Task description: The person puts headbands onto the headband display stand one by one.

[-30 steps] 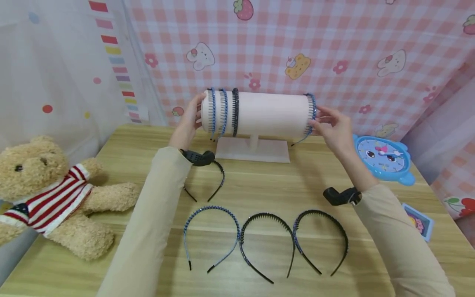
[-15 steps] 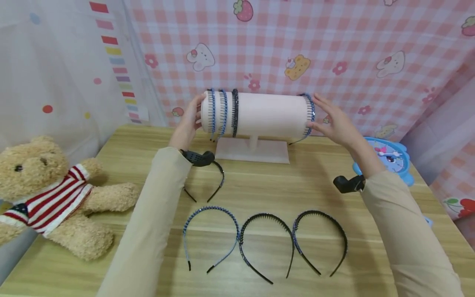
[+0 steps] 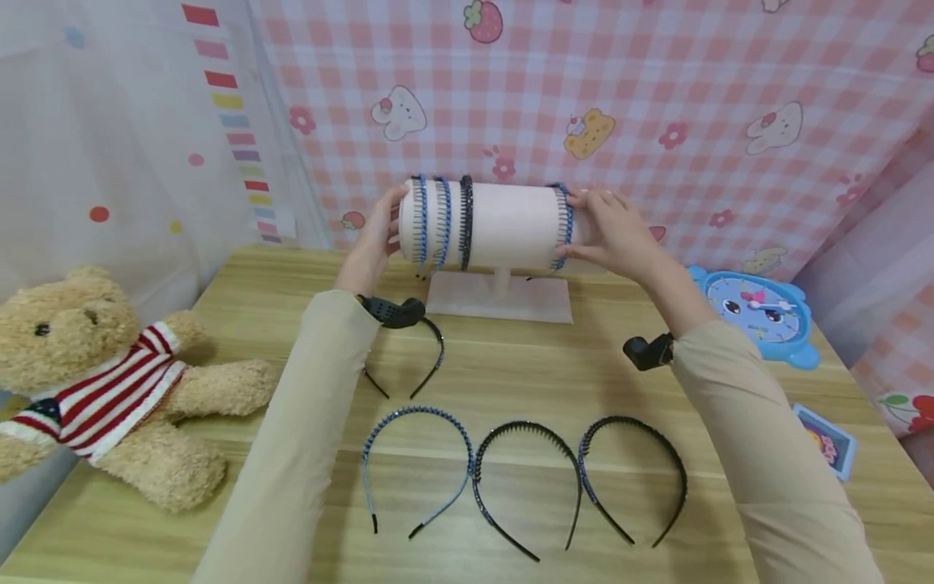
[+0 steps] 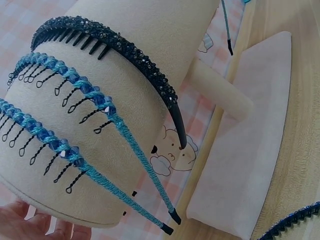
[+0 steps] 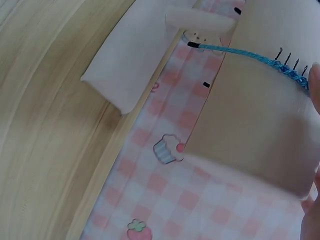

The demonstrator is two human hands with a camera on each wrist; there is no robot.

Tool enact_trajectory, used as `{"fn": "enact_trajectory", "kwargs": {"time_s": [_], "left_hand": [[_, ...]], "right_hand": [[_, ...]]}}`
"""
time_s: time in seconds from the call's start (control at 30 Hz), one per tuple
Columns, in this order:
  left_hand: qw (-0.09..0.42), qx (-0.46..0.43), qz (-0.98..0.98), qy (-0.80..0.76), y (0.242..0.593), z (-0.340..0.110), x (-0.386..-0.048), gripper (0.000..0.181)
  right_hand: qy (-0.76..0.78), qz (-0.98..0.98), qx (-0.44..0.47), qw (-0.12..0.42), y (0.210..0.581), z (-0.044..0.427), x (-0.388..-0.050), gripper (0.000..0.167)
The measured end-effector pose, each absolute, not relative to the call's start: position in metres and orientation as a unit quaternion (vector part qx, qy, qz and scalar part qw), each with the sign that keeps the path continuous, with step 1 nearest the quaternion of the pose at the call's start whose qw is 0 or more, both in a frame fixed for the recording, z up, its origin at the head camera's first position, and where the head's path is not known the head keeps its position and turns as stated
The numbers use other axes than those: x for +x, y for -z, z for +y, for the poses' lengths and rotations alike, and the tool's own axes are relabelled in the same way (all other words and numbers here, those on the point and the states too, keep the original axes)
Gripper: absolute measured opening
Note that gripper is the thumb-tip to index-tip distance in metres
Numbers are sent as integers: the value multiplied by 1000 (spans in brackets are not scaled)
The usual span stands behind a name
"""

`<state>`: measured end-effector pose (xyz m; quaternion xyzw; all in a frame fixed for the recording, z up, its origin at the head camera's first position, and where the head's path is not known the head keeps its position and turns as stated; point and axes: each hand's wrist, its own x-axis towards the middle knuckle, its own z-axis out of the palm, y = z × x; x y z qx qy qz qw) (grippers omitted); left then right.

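Note:
A white roll-shaped headband stand (image 3: 511,227) stands at the back of the table. My left hand (image 3: 374,247) holds its left end, fingertips against the end in the left wrist view. Near that end sit two blue beaded headbands, an outer one (image 3: 421,219) and an inner one (image 3: 443,223), then a black glittery headband (image 4: 145,65). Toward the right end my right hand (image 3: 620,235) grips another blue headband (image 3: 565,227) between thumb and fingers, around the roll. In the right wrist view only parts of this hand show at the edge.
Headbands lie on the table: a dark one (image 3: 441,349) partly behind the left wrist, a blue one (image 3: 419,410), and two black ones (image 3: 525,423) (image 3: 674,458). A teddy bear (image 3: 139,389) lies left; a blue clock (image 3: 759,308) and small framed picture (image 3: 824,442) are right.
The blue headband has slid left along the roll from its right end, with my right hand moving along. My left hand stays at the left end.

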<state>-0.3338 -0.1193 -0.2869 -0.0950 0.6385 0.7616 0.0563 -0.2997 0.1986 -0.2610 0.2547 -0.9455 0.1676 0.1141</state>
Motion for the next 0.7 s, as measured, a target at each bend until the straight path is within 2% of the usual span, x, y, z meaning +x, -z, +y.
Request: {"fn": "enact_trajectory", "kwargs": {"time_s": [0.13,0.33,0.5,0.7], "left_hand": [[62,-91,643,-758,287,-121,-334,36],[61,-86,651,-752,288,-118,-331,32],[61,-85,642,-759,290,-118,-333,29],[62,-93,643,-758,289,-121,-337,41]], "right_hand": [[-151,-944,268,118,259,185,-302,72],[-142,-948,271,92,259,163,-306,74],[-123,-946,285,92,259,146,-312,76],[-109,-942,304,91,257,132,-316,75]]}}
